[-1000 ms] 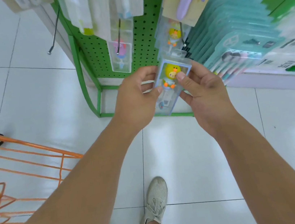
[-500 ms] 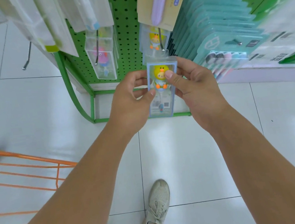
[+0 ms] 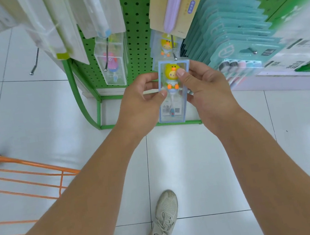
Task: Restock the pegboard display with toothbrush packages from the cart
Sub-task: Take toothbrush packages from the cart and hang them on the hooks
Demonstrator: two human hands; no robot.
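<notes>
A clear toothbrush package with a yellow duck figure is held upright between both hands. My left hand pinches its left edge and my right hand pinches its right edge, thumb over the duck. The package top sits just below the tip of a metal peg on the green pegboard. A matching duck package hangs on that peg behind it. The orange wire cart stands at the lower left.
A pink-figure package hangs on the peg to the left. Teal packs hang in a row at the right, cardboard and white packs above. An empty peg juts out at the left. The green rack frame meets the white tiled floor.
The package turned upright and came closer to the tip of the duck peg, both hands still gripping it. The camera view shifted towards the display.
</notes>
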